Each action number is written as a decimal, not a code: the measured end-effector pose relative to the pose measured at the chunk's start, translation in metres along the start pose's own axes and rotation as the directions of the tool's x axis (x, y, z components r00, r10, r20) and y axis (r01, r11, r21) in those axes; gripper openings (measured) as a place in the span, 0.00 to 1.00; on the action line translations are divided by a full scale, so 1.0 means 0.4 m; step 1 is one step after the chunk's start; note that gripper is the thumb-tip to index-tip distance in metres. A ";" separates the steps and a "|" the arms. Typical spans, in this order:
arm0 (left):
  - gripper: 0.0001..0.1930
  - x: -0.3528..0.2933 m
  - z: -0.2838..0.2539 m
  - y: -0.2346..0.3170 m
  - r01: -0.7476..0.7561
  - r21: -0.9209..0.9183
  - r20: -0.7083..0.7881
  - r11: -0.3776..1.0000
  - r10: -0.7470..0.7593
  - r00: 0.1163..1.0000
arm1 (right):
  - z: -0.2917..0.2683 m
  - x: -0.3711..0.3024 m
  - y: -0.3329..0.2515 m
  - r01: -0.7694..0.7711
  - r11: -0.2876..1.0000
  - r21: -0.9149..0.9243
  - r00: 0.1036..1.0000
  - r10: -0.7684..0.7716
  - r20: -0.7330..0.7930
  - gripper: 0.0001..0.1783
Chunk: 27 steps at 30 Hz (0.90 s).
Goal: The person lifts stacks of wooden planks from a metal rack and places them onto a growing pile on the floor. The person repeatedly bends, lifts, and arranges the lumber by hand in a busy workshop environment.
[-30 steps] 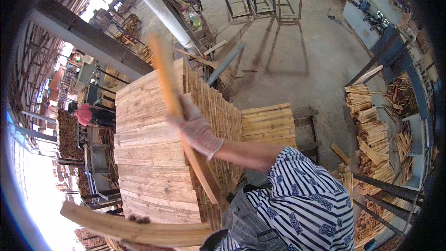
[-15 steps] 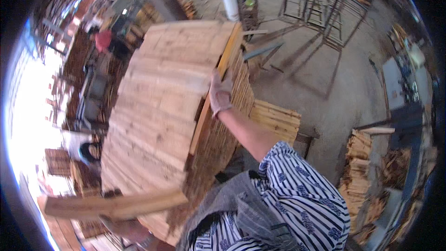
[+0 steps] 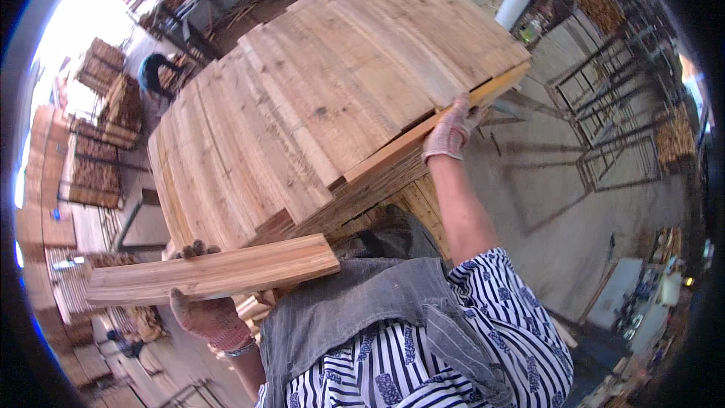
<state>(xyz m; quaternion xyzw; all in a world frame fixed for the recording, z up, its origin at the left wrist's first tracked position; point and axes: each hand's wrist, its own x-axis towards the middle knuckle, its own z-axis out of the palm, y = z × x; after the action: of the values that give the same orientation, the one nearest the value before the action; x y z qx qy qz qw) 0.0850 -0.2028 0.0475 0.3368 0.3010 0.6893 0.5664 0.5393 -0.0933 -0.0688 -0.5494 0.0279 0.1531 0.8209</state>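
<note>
Narrow slat, slanting above board stack a second ago, now runs along stack's near edge, gloved right hand closed on it. Left hand grips thicker board, fingertips over far side.

Plank, in left hand: bare wood, matt, grained. Strip, at right hand: smooth-looking wood, matt. Gloves, on both hands: knitted cloth, rough. Stack, beyond both grips: raw wood, knotty, dull. Apron, between hands: cloth, creased, matt. Floor, right of right hand: matt concrete.
</note>
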 end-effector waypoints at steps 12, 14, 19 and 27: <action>0.16 -0.184 0.014 -0.221 0.151 0.898 -0.265 0.413 0.234 0.935 | -0.191 0.120 -0.122 0.275 0.818 -0.505 0.959 -0.196 0.206 0.43; 0.16 -0.118 0.042 -0.258 0.132 0.892 -0.270 0.433 0.275 0.923 | -0.172 0.134 -0.175 0.368 0.828 -0.423 0.927 -0.290 0.239 0.46; 0.17 -0.015 -0.024 -0.361 0.298 0.758 -0.498 0.580 0.221 0.838 | -0.096 0.089 -0.342 0.409 0.842 -0.350 0.911 -0.354 0.212 0.45; 0.16 0.008 0.023 -0.287 0.444 0.831 -0.511 0.335 0.145 0.847 | 0.028 0.118 -0.367 0.653 0.730 -0.200 0.723 -0.524 0.449 0.42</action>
<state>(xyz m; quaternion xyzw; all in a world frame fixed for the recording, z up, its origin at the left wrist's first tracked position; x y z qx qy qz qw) 0.1585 -0.1790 -0.0382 0.3753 0.8043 0.3957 0.2359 0.6242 -0.1241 0.0567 -0.6254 -0.3301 -0.0193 0.7068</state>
